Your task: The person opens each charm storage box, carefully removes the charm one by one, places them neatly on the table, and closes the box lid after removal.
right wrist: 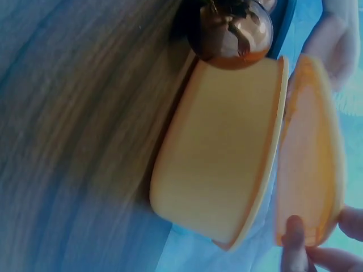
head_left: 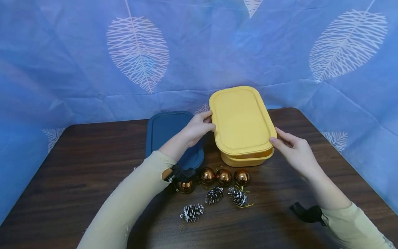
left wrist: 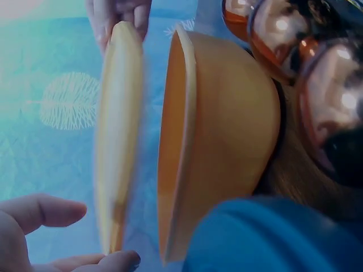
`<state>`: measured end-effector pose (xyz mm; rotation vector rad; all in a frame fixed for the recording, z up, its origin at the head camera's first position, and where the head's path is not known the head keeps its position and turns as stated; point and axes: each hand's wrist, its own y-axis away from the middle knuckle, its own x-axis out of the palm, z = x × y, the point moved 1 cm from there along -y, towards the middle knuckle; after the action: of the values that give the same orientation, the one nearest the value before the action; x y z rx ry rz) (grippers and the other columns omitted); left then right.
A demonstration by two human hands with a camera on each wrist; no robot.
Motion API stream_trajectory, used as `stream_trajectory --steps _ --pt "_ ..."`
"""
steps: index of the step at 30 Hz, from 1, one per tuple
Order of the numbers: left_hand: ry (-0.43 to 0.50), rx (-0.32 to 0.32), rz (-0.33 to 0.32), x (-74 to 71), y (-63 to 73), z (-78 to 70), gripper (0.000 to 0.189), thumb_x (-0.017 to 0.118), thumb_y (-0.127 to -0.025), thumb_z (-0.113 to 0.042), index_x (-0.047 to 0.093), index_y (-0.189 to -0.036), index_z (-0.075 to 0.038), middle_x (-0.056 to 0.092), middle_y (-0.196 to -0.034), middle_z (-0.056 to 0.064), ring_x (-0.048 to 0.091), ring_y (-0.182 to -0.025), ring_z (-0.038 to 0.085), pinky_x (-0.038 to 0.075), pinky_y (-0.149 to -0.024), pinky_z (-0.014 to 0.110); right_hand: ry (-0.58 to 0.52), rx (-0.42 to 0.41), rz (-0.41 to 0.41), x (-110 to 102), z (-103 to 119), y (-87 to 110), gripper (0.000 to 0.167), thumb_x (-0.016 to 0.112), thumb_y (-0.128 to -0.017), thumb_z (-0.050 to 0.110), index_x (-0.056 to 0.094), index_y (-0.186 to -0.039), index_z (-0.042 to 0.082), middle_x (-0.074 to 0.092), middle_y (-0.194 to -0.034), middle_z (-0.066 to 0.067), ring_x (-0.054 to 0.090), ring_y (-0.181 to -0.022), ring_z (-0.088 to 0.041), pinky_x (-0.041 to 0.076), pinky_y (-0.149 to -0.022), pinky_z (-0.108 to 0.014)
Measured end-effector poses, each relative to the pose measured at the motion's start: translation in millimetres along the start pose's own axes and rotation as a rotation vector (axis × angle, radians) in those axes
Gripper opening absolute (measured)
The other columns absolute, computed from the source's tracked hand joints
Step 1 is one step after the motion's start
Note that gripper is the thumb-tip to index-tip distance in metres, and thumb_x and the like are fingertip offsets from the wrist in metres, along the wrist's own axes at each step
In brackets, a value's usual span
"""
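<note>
Above the open yellow box (head_left: 247, 161), both hands hold a yellow lid (head_left: 242, 119). My left hand (head_left: 199, 128) has its fingers at the lid's left edge; my right hand (head_left: 293, 148) pinches the lower right corner between thumb and fingers. A gap shows between lid and box rim in the left wrist view, where the lid (left wrist: 118, 136) stands apart from the box (left wrist: 227, 113). In the right wrist view the right thumb lies on the lid's underside (right wrist: 309, 153). What lies inside the box is hidden.
A dark blue lidded box (head_left: 169, 126) stands left of the yellow one, partly behind the left arm. Several shiny copper balls (head_left: 224, 177) line up in front, with pine cones (head_left: 192, 212) nearer on the wooden table (head_left: 93, 166). A blue leaf-print cloth (head_left: 199, 48) hangs behind.
</note>
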<state>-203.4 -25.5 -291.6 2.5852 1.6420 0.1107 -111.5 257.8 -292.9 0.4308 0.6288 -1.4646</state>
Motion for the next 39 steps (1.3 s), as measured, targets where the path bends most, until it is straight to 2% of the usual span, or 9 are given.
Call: stream_trajectory --steps 1,3,6,11,20,30,39 --pt "0.002 -0.005 0.017 1.0 -0.1 -0.3 0.078 0.05 -0.086 0.013 0.013 -0.153 -0.005 0.021 -0.156 0.009 0.025 -0.14 0.016 0.036 -0.103 0.03 0.013 0.008 0.017 -1 -1 -0.2 0.06 0.05 -0.1 0.037 0.033 -0.148 0.006 0.042 -0.141 -0.026 0.046 -0.123 -0.04 0.049 -0.081 -0.019" --pt "-0.009 -0.018 0.041 2.5 -0.1 -0.2 0.081 0.052 -0.086 0.013 0.011 -0.153 -0.006 0.017 -0.158 0.007 0.02 -0.142 0.015 0.034 -0.104 0.029 0.038 0.02 0.052 -3 -5 -1.1 0.061 0.047 -0.1 0.037 0.031 -0.149 0.005 0.04 -0.142 -0.028 0.043 -0.124 -0.044 0.05 -0.087 -0.037" --pt "-0.057 -0.039 0.055 3.4 -0.7 3.1 0.083 0.055 -0.085 0.013 0.011 -0.153 -0.006 0.014 -0.158 0.005 0.017 -0.142 0.014 0.034 -0.105 0.03 0.074 0.016 0.1 -3 -11 -1.0 0.061 0.046 -0.101 0.036 0.029 -0.149 0.002 0.04 -0.141 -0.03 0.043 -0.123 -0.047 0.042 -0.09 -0.06" --pt "-0.142 -0.072 0.06 4.5 -2.1 11.6 0.088 0.061 -0.084 0.013 0.011 -0.153 -0.007 0.011 -0.159 0.004 0.012 -0.143 0.016 0.033 -0.106 0.033 0.132 -0.013 0.123 -1 -16 0.2 0.061 0.045 -0.102 0.036 0.028 -0.149 0.001 0.041 -0.138 -0.032 0.046 -0.118 -0.047 0.044 -0.085 -0.06" --pt "-0.24 -0.122 0.035 9.0 -3.7 18.8 0.09 0.067 -0.082 0.007 0.014 -0.154 -0.009 0.006 -0.16 0.003 0.012 -0.144 0.02 0.031 -0.108 0.036 0.156 -0.013 0.156 3 -22 -1.2 0.06 0.045 -0.102 0.036 0.034 -0.145 -0.005 0.04 -0.139 -0.031 0.043 -0.121 -0.048 0.042 -0.088 -0.061" --pt "-0.356 -0.119 0.015 14.7 -6.5 17.7 0.089 0.068 -0.083 0.002 0.014 -0.154 -0.009 0.003 -0.16 0.005 0.013 -0.144 0.02 0.028 -0.11 0.036 0.148 0.018 0.161 4 -28 -3.9 0.064 0.044 -0.101 0.038 0.032 -0.145 -0.006 0.043 -0.136 -0.032 0.042 -0.121 -0.048 0.042 -0.088 -0.06" --pt "-0.366 -0.12 0.001 16.3 -11.0 20.7 0.089 0.069 -0.082 0.001 0.017 -0.153 -0.009 0.006 -0.159 0.003 0.016 -0.143 0.019 0.03 -0.108 0.034 0.141 0.04 0.161 4 -28 -5.8 0.065 0.044 -0.101 0.039 0.031 -0.145 -0.008 0.045 -0.133 -0.031 0.044 -0.119 -0.046 0.043 -0.087 -0.058"
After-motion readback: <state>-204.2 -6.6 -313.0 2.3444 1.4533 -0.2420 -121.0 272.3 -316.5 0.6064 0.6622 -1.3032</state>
